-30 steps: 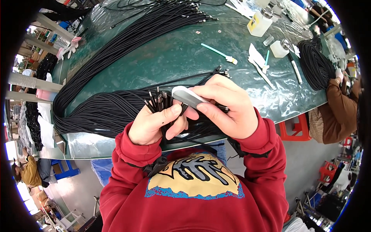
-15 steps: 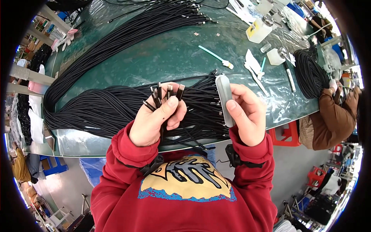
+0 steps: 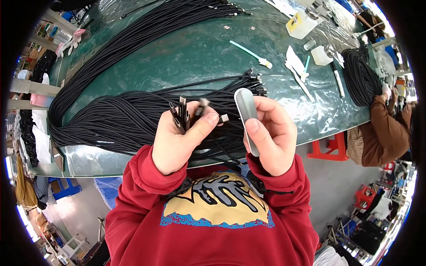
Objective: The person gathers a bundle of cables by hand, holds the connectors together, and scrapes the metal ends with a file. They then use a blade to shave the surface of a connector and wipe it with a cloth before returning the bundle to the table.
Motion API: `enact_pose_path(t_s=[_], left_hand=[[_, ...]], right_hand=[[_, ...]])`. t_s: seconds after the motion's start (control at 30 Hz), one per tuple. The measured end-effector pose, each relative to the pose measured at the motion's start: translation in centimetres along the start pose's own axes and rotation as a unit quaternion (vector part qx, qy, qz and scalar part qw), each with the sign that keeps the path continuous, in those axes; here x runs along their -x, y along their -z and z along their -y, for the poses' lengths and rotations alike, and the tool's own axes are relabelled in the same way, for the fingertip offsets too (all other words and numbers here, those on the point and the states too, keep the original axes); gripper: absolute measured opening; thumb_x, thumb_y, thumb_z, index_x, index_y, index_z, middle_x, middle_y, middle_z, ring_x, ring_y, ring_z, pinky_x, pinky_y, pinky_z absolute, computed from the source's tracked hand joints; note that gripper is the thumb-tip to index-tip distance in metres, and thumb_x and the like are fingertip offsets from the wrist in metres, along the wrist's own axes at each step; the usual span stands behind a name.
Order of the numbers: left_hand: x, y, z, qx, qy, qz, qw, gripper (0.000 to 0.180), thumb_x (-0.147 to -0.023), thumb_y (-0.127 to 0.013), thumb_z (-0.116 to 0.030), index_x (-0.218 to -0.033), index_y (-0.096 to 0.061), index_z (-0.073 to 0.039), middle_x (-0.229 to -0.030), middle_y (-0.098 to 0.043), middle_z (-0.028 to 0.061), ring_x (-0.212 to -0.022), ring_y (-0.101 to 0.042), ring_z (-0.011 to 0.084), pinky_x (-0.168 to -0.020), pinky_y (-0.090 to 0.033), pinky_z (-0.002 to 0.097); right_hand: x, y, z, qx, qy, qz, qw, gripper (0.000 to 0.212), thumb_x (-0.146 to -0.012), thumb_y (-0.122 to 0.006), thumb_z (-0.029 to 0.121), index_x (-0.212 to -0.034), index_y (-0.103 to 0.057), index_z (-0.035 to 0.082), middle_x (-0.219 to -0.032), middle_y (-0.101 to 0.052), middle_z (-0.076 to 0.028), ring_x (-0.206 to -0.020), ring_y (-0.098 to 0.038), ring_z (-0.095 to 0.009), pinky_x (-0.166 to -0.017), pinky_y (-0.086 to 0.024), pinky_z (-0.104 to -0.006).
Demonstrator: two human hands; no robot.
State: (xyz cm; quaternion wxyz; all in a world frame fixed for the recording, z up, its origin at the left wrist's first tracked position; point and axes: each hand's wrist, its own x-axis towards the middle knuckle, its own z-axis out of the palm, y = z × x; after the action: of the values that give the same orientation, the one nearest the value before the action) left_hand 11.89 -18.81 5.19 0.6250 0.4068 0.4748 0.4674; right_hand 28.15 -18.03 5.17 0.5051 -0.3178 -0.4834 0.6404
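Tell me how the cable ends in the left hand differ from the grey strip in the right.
The cable ends are several; the grey strip is one piece. The cable ends are slim and mostly black; the grey strip is broader, with a rounded top end. Both are held: the first in the left hand, the second in the right hand.

A grey strip (image 3: 245, 105) with a rounded top leans slightly left; left of the strip, black plugs (image 3: 182, 107) fan out, one blurred
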Motion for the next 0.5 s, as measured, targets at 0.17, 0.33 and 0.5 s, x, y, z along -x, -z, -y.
enact_pose_path(t_s=[0.17,0.33,0.5], left_hand=[[0.2,0.0,0.3,0.002,-0.021,-0.014,1.000,0.013,-0.078,-0.055,-0.009,-0.084,-0.055,0.003,-0.060,-0.048,-0.0012,-0.050,-0.036,0.0035,-0.046,-0.028,0.0181],[0.4,0.1,0.2,0.019,-0.025,0.034,0.999,0.013,-0.079,-0.057,-0.010,-0.086,-0.057,0.002,-0.072,-0.059,0.0009,-0.063,-0.047,0.0038,-0.058,-0.038,0.0184],[0.3,0.8,0.3,0.074,0.027,0.065,0.995,0.013,-0.079,-0.056,-0.009,-0.085,-0.057,0.002,-0.072,-0.059,0.0012,-0.061,-0.045,0.0034,-0.054,-0.037,0.0184]], right_hand=[[0.4,-0.1,-0.7,0.133,0.045,0.021,0.990,0.027,-0.081,-0.047,0.003,-0.106,-0.041,-0.007,-0.086,-0.054,-0.009,-0.070,-0.050,-0.008,-0.063,-0.039,-0.0185],[0.6,0.0,-1.3,0.165,0.036,0.033,0.985,0.027,-0.082,-0.046,0.005,-0.105,-0.041,-0.007,-0.093,-0.054,-0.012,-0.082,-0.051,-0.011,-0.073,-0.038,-0.0216],[0.7,0.1,-1.0,0.178,0.043,0.032,0.983,0.027,-0.084,-0.044,0.008,-0.105,-0.041,-0.008,-0.095,-0.055,-0.013,-0.082,-0.052,-0.013,-0.074,-0.038,-0.0228]])
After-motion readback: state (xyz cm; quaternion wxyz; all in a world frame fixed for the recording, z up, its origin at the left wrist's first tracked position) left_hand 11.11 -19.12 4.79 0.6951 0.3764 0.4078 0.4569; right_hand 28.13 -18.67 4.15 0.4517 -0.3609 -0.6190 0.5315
